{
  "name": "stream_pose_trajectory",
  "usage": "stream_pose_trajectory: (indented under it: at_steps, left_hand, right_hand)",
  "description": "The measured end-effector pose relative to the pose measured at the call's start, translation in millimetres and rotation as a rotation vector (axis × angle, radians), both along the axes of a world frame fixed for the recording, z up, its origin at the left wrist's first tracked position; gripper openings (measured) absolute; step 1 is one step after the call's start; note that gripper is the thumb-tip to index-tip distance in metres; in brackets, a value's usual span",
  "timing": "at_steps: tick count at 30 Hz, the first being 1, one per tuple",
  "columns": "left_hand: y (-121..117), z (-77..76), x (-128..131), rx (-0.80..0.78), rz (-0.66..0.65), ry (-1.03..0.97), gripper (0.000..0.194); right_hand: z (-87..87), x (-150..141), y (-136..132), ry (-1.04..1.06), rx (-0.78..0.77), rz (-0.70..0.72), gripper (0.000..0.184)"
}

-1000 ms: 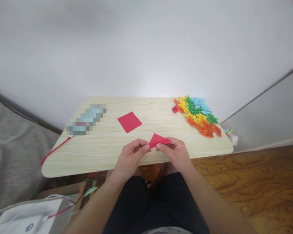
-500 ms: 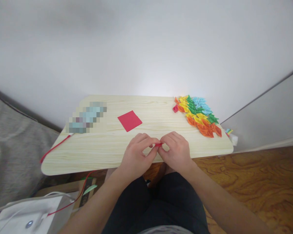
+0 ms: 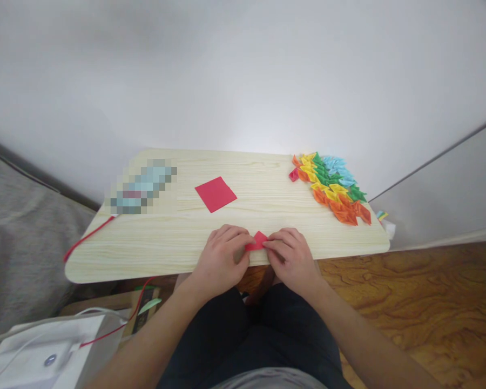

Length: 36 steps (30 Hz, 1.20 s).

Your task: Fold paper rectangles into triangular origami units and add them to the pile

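Near the table's front edge, a small folded piece of red paper (image 3: 259, 239) shows between my hands, its pointed corner facing away from me. My left hand (image 3: 225, 255) pinches its left end with closed fingers. At the right end, the fingers of my right hand (image 3: 290, 255) are closed on the same paper. Its underside and both ends are hidden by my fingertips. Farther back, a flat square stack of red paper (image 3: 216, 194) lies on the light wooden table (image 3: 178, 237).
Rows of folded paper pieces in orange, yellow, green and blue (image 3: 334, 186) cover the table's right side, with a small red folded piece (image 3: 294, 174) at their left. A blurred-out object (image 3: 143, 189) with a red cable (image 3: 87, 237) lies at the left. A white wall (image 3: 243, 81) stands behind.
The red paper has been turned so its pointed face shows, and my hands have moved slightly apart and lower. The view has shifted a little.
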<state>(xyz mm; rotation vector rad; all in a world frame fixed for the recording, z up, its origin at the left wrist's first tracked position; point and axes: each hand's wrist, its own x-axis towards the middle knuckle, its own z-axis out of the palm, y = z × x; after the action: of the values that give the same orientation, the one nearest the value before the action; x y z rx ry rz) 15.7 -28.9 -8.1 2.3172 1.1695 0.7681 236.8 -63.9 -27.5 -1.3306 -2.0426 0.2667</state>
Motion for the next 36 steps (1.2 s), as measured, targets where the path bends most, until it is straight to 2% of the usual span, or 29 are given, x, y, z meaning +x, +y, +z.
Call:
stream_pose_trajectory:
  at_steps: [7, 16, 22, 27, 36]
  left_hand:
    - [0, -2.8, 4, 0.038, -0.026, 0.092, 0.01]
    - [1, -2.4, 3, 0.037, 0.005, 0.113, 0.006]
    - [1, 1.0, 3, -0.03, 0.068, 0.134, 0.005]
    - [1, 5.7, 5, -0.042, 0.066, 0.203, 0.008]
    - [5, 6.2, 7, -0.048, 0.067, 0.244, 0.006]
  right_hand:
    - [0.4, 2, -1, 0.026, -0.04, -0.002, 0.015]
    - [3.7, 8, 3, 0.011, -0.118, -0.058, 0.003]
    - [19.1, 9, 14, -0.102, -0.268, -0.091, 0.007]
    - [32.8, 8, 24, -0.21, -0.412, -0.088, 0.014]
    - [48.6, 5, 39, -0.379, -0.501, -0.044, 0.019]
